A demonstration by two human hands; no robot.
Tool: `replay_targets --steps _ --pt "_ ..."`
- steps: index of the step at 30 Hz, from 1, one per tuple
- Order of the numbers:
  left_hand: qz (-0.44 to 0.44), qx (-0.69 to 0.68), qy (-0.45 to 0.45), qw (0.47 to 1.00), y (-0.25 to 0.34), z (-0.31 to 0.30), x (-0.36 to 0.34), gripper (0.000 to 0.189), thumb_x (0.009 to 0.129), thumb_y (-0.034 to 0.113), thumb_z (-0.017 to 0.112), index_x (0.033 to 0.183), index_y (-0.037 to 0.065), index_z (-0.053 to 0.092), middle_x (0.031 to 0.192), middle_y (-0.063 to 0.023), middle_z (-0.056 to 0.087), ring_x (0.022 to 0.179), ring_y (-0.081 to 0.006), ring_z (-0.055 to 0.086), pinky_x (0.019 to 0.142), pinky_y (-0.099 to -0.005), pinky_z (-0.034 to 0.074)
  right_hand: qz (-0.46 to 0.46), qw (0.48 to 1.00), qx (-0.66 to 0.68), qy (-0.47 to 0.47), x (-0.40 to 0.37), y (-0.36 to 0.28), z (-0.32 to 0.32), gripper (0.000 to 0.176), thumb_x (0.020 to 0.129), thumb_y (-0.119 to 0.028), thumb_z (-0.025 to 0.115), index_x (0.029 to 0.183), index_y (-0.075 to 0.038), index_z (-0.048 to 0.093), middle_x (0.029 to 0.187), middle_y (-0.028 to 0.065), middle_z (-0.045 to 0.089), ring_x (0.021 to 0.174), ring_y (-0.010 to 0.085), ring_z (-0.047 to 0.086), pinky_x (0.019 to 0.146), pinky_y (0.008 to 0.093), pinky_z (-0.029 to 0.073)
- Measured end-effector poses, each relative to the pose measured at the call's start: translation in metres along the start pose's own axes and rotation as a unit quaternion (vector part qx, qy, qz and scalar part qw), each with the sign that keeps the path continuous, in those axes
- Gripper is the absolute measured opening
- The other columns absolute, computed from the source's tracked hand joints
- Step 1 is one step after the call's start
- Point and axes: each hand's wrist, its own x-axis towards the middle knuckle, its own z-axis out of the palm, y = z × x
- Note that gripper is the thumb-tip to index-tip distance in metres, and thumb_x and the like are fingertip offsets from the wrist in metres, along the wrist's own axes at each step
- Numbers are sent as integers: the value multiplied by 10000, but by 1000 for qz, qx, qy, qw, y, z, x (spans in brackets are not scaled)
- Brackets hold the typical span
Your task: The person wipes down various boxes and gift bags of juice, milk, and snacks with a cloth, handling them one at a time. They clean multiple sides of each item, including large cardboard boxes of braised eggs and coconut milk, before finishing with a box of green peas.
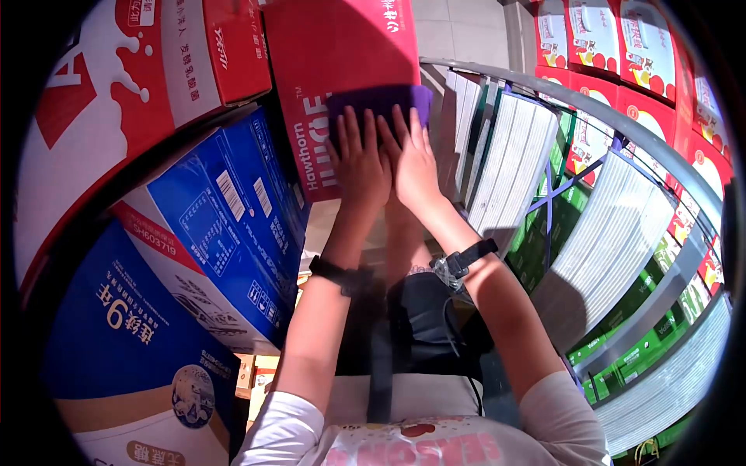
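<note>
A dark purple folded piece (423,102), which looks like cloth, lies on a red Hawthorn juice carton (326,54). My left hand (360,159) rests flat on it, fingers stretched out and slightly apart. Close beside it, my right hand (412,159) also lies flat with fingers extended, thumbs nearly meeting. The purple piece is partly covered by both hands. White lettering on the carton runs along its left side, partly hidden by my left hand.
Blue cartons (225,210) and a large red-and-white carton (155,93) stand close on the left. On the right, a curved metal rail (590,97) borders stacks of white flat sheets (517,155) and green boxes. Red-and-white gift boxes (594,35) are piled beyond the rail.
</note>
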Motion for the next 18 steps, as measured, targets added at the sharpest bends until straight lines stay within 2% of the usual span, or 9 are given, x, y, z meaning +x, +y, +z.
replay_targets --steps 2,4,5,9,10,12,14,15,18 --pt "-29 -23 6 999 -13 1 -8 589 859 204 460 1386 38 257 1443 -237 169 1337 -396 173 1043 -562 154 -52 998 -1 -25 8 -9 10 516 798 -189 524 1302 -114 445 1410 125 314 1318 351 250 1035 485 281" --pt "-102 10 40 994 -26 -5 -14 605 863 209 457 1396 38 228 1449 -241 145 1337 -403 166 1045 -553 163 -84 996 13 -38 17 -23 17 546 789 -217 538 1316 -129 427 1420 111 304 1323 337 245 1039 489 269" --pt "-131 22 26 991 -30 -9 -14 612 870 221 442 1403 36 204 1451 -247 123 1333 -419 160 1039 -549 190 -112 992 -1 -57 22 -31 19 551 791 -220 539 1323 -140 418 1427 98 297 1327 322 246 1044 489 260" --pt "-150 3 18 989 -35 -12 1 620 870 236 442 1401 28 198 1449 -255 117 1328 -434 158 1028 -558 212 -151 981 -63 -108 39 -30 10 595 779 -257 546 1343 -159 385 1441 63 279 1337 284 235 1049 506 236" --pt "-125 5 32 992 -31 -10 7 599 867 245 439 1387 28 236 1438 -258 151 1323 -435 171 1018 -577 213 -162 975 -102 -114 42 -26 7 597 780 -270 541 1346 -161 382 1437 62 286 1338 280 229 1052 509 225" --pt "-102 5 43 994 -24 -4 20 580 863 254 436 1373 28 274 1427 -261 185 1318 -436 185 1008 -596 215 -125 985 -60 -102 43 -16 0 542 805 -222 512 1330 -141 405 1429 66 299 1325 296 254 1048 497 245" --pt "-20 -28 40 999 -13 -3 39 555 864 249 437 1364 47 306 1428 -242 201 1315 -437 189 1012 -597 207 -41 998 33 -19 45 -3 -6 507 816 -179 505 1313 -117 426 1416 91 319 1310 322 281 1045 477 266" --pt "-4 -32 38 999 -7 -3 46 544 858 244 444 1357 61 327 1430 -225 213 1312 -438 195 1015 -594 203 -28 999 39 -6 45 2 -9 458 840 -150 474 1294 -98 449 1403 118 330 1296 349 292 1039 444 291" --pt "24 -20 43 999 -4 -5 60 545 854 240 452 1357 68 330 1429 -222 219 1314 -426 201 1018 -584 207 1 999 38 24 53 2 -12 443 842 -144 479 1281 -90 463 1385 136 352 1288 364 297 1028 433 314"
